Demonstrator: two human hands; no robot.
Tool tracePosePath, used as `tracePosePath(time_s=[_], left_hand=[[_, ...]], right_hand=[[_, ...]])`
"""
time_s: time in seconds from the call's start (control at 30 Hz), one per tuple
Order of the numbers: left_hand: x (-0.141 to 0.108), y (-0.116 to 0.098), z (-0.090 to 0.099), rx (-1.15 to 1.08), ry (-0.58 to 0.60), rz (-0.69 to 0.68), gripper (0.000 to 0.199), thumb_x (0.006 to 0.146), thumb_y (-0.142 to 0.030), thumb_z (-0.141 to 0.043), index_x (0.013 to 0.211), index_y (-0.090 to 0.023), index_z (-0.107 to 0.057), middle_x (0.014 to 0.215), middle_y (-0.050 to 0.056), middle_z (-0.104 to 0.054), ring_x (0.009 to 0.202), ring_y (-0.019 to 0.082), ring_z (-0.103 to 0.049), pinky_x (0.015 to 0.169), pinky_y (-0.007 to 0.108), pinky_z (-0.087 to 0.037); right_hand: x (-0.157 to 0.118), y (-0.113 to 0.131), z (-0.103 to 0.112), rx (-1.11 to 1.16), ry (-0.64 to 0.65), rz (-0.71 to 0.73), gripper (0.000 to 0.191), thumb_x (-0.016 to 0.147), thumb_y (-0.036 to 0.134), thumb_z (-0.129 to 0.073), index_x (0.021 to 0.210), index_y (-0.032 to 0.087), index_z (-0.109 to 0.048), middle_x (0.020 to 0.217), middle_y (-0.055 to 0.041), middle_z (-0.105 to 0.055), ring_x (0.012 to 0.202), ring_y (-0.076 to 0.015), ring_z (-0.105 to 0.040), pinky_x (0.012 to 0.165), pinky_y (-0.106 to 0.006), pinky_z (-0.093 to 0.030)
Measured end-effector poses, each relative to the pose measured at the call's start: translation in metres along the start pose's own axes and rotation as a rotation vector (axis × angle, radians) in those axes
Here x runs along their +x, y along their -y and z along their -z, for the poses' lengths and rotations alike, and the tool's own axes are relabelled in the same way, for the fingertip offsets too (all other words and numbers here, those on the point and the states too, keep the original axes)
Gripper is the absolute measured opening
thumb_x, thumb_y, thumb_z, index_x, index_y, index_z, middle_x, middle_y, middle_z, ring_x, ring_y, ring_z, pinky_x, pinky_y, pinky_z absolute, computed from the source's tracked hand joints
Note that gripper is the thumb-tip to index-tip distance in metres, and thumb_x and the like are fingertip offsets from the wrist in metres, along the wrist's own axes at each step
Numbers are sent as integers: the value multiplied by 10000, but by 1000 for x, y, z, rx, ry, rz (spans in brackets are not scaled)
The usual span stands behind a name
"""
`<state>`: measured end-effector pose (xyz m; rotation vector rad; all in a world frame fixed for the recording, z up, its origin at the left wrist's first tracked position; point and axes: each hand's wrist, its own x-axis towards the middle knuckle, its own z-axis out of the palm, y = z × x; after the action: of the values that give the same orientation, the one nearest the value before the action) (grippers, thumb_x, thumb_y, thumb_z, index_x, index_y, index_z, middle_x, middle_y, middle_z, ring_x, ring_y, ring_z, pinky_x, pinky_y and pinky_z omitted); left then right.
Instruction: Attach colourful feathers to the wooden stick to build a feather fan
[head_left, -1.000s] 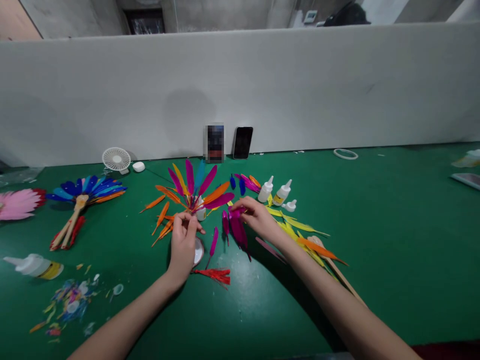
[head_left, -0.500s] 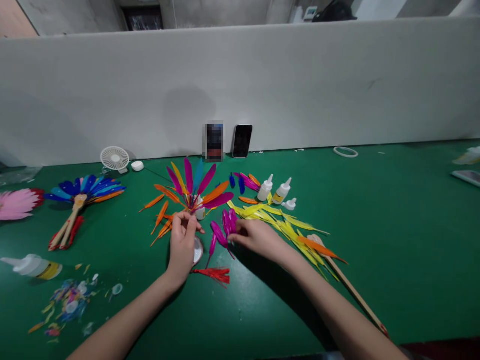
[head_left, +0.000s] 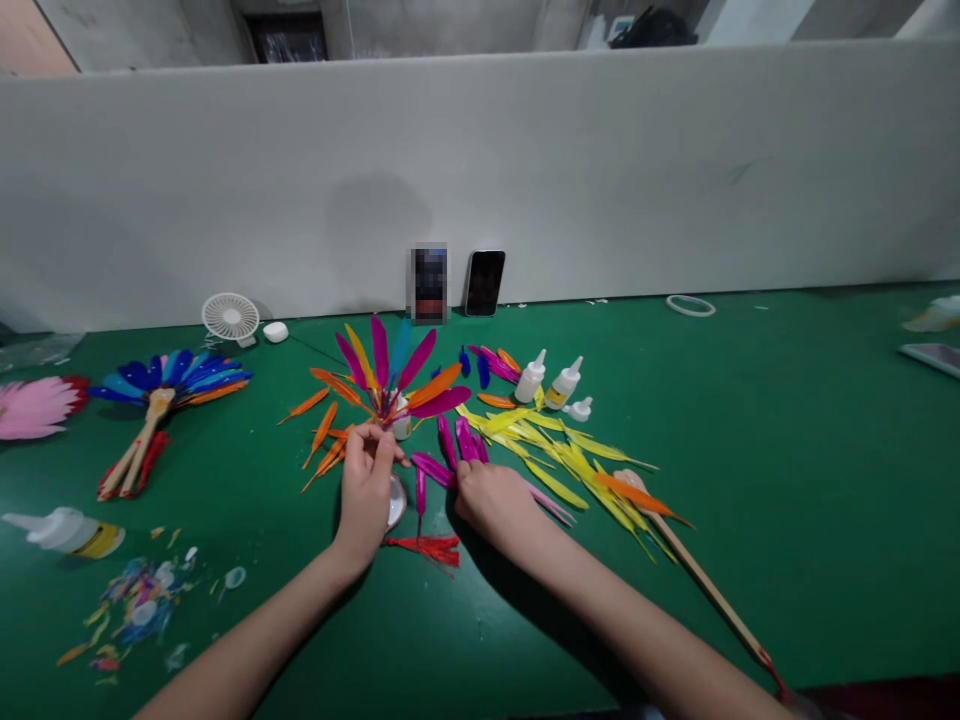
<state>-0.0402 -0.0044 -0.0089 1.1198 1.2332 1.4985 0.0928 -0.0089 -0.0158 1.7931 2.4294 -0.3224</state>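
My left hand (head_left: 367, 480) pinches the base of a fan of magenta, orange, yellow and teal feathers (head_left: 390, 375), which spreads upward from its fingertips. Just below that hand is a small round dish (head_left: 395, 502) with white contents, partly hidden. My right hand (head_left: 487, 495) rests low over a loose pile of magenta feathers (head_left: 431, 468), its fingers bent down among them; whether it grips one is hidden. A red tassel (head_left: 431, 549) lies under the pile. Yellow feathers (head_left: 555, 455) spread to the right of the right hand.
White glue bottles (head_left: 530, 377) stand behind the yellow feathers. A wooden-handled piece (head_left: 701, 570) lies at the right. To the left are a blue feather fan (head_left: 176, 380), another glue bottle (head_left: 71, 533) and coloured scraps (head_left: 139, 600). Two phones (head_left: 485, 283) lean on the partition (head_left: 600, 180).
My right hand has turned and moved slightly down over the magenta feathers, which have shifted and spread. Pale feather tips now show right of it. My left hand keeps its hold.
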Motion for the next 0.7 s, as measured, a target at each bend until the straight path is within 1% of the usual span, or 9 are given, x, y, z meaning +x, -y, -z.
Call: tracePosePath(time_s=[0.1,0.2,0.27,0.33,0.43,0.5,0.53,0.63,0.7], left_hand=[[0,0,0,-8,3,0,214,738,-360,-561,724,-201,-419,580,-56,-505,546,97,-514,578,248,-418],[0,1,0,1,0,2,201,743,-350,-552,726,-203,-417,581,-55,-505,552,100,-517,587,250,-416],[0,0,0,6,1,9,199,744,-350,-549,727,-205,-414,585,-54,-505,555,101,-518,586,250,-416],[0,0,0,3,0,13,199,743,-351,-549,726,-205,-414,586,-54,-502,555,102,-516,581,249,-416],[0,-1,0,10,-1,9,186,747,-339,-543,725,-202,-419,586,-53,-500,550,100,-514,573,246,-417],[0,-1,-1,22,1,5,171,753,-324,-536,722,-201,-422,584,-52,-501,544,99,-514,572,246,-418],[0,-2,-1,27,2,4,164,757,-317,-532,720,-200,-423,583,-52,-501,542,99,-515,573,247,-420],[-1,-2,-1,27,3,1,156,763,-306,-527,715,-200,-423,581,-51,-501,544,99,-522,582,249,-425],[-1,-2,-1,22,9,-2,160,762,-309,-529,713,-199,-423,582,-51,-500,548,97,-524,587,246,-429]], right_hand=[[-2,-3,4,35,-2,32,255,752,70,-401,937,61,-576,881,-200,-655,775,-267,-639,574,-288,-399],[-5,-10,8,180,-44,105,176,746,115,-425,850,88,-563,791,-151,-657,694,-231,-617,561,-278,-369],[-5,-18,9,370,-120,140,107,719,128,-436,758,131,-535,701,-88,-631,618,-184,-574,536,-261,-347],[-2,-30,7,628,-190,118,60,688,144,-438,696,165,-494,626,-28,-577,558,-146,-518,511,-245,-337],[4,-48,6,1090,-248,-29,36,626,192,-464,655,194,-442,587,20,-533,515,-121,-485,495,-239,-359],[7,-56,7,1343,-215,-83,75,590,204,-483,655,197,-446,596,24,-557,506,-114,-499,483,-235,-360],[7,-59,8,1419,-180,-96,87,574,209,-508,647,192,-463,591,25,-564,505,-110,-506,485,-234,-363],[6,-59,11,1561,-62,-90,128,550,235,-600,636,171,-531,567,30,-570,510,-97,-518,499,-228,-366],[4,-57,11,1621,-21,-79,163,547,267,-650,634,163,-560,558,35,-568,509,-87,-515,501,-222,-363]])
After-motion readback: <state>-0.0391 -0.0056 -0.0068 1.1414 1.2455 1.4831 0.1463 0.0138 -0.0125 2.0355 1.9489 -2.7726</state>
